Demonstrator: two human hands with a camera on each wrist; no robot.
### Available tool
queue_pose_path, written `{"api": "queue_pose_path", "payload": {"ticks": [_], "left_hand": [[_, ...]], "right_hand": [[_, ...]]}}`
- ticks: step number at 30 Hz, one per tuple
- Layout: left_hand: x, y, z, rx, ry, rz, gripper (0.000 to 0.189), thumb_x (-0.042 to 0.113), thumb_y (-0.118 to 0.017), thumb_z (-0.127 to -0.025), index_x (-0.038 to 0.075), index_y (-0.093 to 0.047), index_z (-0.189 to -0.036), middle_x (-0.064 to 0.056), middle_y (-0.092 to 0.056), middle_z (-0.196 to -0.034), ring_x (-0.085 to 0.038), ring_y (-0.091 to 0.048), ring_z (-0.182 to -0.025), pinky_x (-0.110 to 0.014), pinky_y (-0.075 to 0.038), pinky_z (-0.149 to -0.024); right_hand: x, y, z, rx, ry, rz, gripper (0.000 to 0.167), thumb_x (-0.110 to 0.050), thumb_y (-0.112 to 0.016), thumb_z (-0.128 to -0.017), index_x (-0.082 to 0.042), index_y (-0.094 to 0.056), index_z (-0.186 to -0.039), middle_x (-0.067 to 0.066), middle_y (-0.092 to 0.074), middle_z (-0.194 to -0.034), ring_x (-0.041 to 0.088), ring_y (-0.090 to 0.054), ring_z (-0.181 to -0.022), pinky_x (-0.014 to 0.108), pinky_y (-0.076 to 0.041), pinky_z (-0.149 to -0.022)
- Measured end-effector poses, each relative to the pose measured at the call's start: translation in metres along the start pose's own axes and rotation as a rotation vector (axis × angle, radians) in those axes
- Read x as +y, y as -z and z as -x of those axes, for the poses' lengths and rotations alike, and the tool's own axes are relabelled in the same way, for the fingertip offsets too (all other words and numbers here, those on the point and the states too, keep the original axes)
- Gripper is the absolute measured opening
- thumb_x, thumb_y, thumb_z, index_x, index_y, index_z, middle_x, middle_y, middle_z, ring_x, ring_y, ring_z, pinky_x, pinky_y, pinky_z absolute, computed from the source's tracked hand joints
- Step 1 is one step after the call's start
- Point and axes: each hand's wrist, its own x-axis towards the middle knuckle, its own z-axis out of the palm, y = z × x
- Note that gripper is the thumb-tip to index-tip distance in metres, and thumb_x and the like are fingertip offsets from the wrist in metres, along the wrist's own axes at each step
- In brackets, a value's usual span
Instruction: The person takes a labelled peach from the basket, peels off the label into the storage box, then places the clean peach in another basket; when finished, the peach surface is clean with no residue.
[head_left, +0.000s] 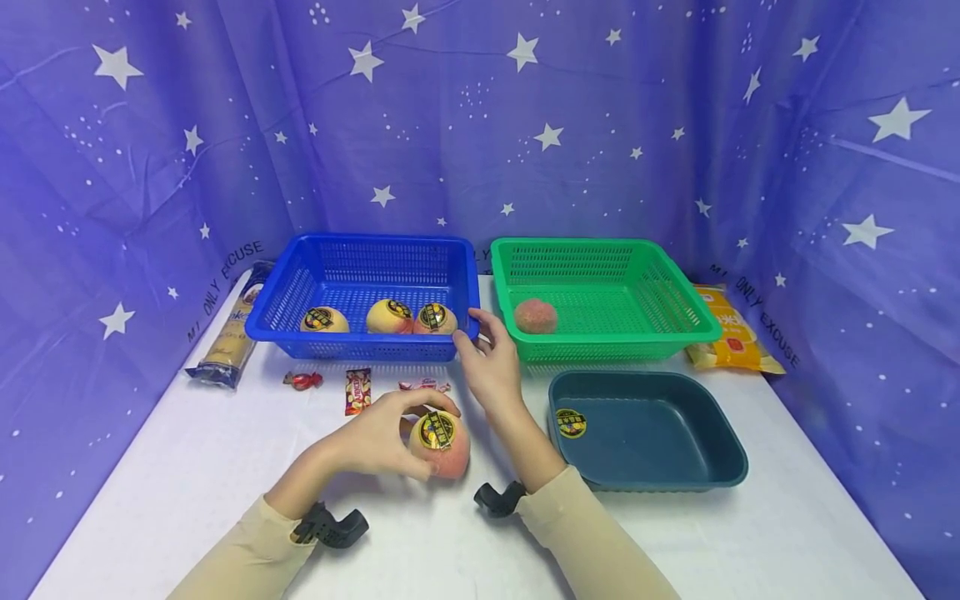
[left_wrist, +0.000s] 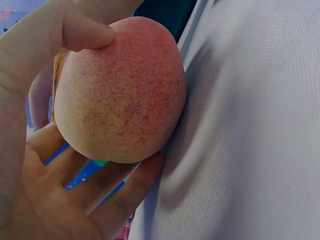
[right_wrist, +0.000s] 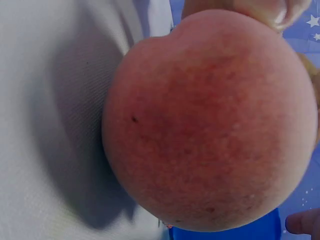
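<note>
My left hand [head_left: 382,437] grips a peach [head_left: 450,454] with a black-and-gold label, low over the table in the head view. Its thumb presses the near side, and the fingers curl round the far side. In the left wrist view the same peach [left_wrist: 122,95] shows its red and yellow skin. My right hand [head_left: 491,362] reaches over the right front corner of the blue basket [head_left: 390,348], fingers loosely bent, nothing seen between them. Its fingertip [right_wrist: 304,222] appears apart from the basket in the right wrist view. Three labelled peaches [head_left: 390,317] lie inside that basket.
A green basket [head_left: 615,340] holds one peach [head_left: 536,317]. In front stands a dark teal tub [head_left: 648,479] with a round label [head_left: 572,423]. Small wrapped sweets [head_left: 358,390] lie before the blue basket. Packets flank the baskets: pasta-like [head_left: 228,333] left, orange [head_left: 731,329] right.
</note>
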Motion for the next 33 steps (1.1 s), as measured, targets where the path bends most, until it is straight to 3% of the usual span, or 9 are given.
{"api": "queue_pose_path", "payload": {"ticks": [5, 10, 15, 18, 21, 24, 30, 33], "left_hand": [[-0.006, 0.001, 0.001, -0.023, -0.004, 0.066, 0.071, 0.016, -0.095, -0.075, 0.026, -0.069, -0.140, 0.007, -0.070, -0.143, -0.017, -0.065, -0.134, -0.037, -0.056, -0.117], [-0.011, 0.002, 0.001, -0.037, -0.012, 0.141, 0.072, 0.015, -0.095, -0.076, 0.022, -0.069, -0.143, 0.002, -0.068, -0.148, -0.017, -0.066, -0.135, -0.032, -0.055, -0.118], [-0.014, 0.000, 0.000, -0.052, -0.022, 0.188, 0.078, 0.014, -0.094, -0.077, 0.015, -0.065, -0.150, -0.004, -0.068, -0.150, -0.018, -0.068, -0.134, -0.029, -0.056, -0.117], [-0.015, 0.000, 0.000, -0.061, -0.017, 0.227, 0.084, 0.012, -0.094, -0.077, 0.012, -0.059, -0.154, -0.007, -0.065, -0.152, -0.023, -0.068, -0.136, -0.029, -0.056, -0.117], [-0.016, 0.000, -0.001, -0.063, -0.002, 0.255, 0.090, 0.009, -0.093, -0.077, 0.011, -0.054, -0.158, -0.009, -0.064, -0.154, -0.027, -0.066, -0.139, -0.029, -0.056, -0.117], [-0.017, 0.000, -0.002, -0.066, 0.018, 0.260, 0.096, 0.007, -0.093, -0.076, 0.010, -0.049, -0.162, -0.011, -0.062, -0.158, -0.030, -0.063, -0.144, -0.027, -0.055, -0.118], [-0.016, 0.000, 0.000, -0.071, 0.038, 0.255, 0.098, 0.010, -0.093, -0.078, 0.009, -0.046, -0.164, -0.012, -0.062, -0.158, -0.033, -0.062, -0.147, -0.025, -0.054, -0.118], [-0.016, 0.001, 0.002, -0.071, 0.048, 0.246, 0.097, 0.014, -0.093, -0.079, 0.009, -0.046, -0.163, -0.013, -0.063, -0.156, -0.034, -0.062, -0.147, -0.024, -0.053, -0.118]], "right_hand": [[-0.007, 0.004, 0.010, -0.016, -0.023, 0.015, 0.060, -0.020, -0.070, -0.106, -0.018, -0.052, -0.163, 0.015, -0.052, -0.169, 0.037, -0.056, -0.154, 0.049, -0.052, -0.126], [-0.016, 0.015, 0.027, 0.001, 0.009, 0.060, 0.062, -0.019, -0.071, -0.104, -0.011, -0.052, -0.162, 0.010, -0.048, -0.172, 0.034, -0.045, -0.163, 0.047, -0.042, -0.134], [-0.025, 0.030, 0.041, -0.054, 0.123, 0.130, 0.046, -0.013, -0.074, -0.103, -0.007, -0.064, -0.147, 0.010, -0.064, -0.156, 0.033, -0.059, -0.151, 0.047, -0.054, -0.124], [-0.030, 0.039, 0.047, -0.153, 0.193, 0.216, 0.033, -0.010, -0.075, -0.102, -0.009, -0.072, -0.135, 0.009, -0.073, -0.140, 0.031, -0.070, -0.135, 0.048, -0.062, -0.112], [-0.034, 0.048, 0.051, -0.318, 0.243, 0.314, 0.024, -0.010, -0.074, -0.103, -0.010, -0.076, -0.127, 0.008, -0.078, -0.128, 0.027, -0.075, -0.118, 0.046, -0.066, -0.102], [-0.035, 0.055, 0.053, -0.489, 0.299, 0.383, 0.023, -0.009, -0.072, -0.103, -0.010, -0.077, -0.125, 0.007, -0.078, -0.125, 0.025, -0.074, -0.112, 0.043, -0.066, -0.096], [-0.032, 0.061, 0.055, -0.711, 0.394, 0.509, 0.038, -0.009, -0.070, -0.102, -0.011, -0.072, -0.139, 0.005, -0.073, -0.136, 0.027, -0.068, -0.125, 0.045, -0.063, -0.101], [-0.033, 0.061, 0.056, -0.787, 0.398, 0.578, 0.045, -0.011, -0.070, -0.101, -0.011, -0.069, -0.146, 0.003, -0.068, -0.147, 0.023, -0.062, -0.139, 0.046, -0.058, -0.114]]}}
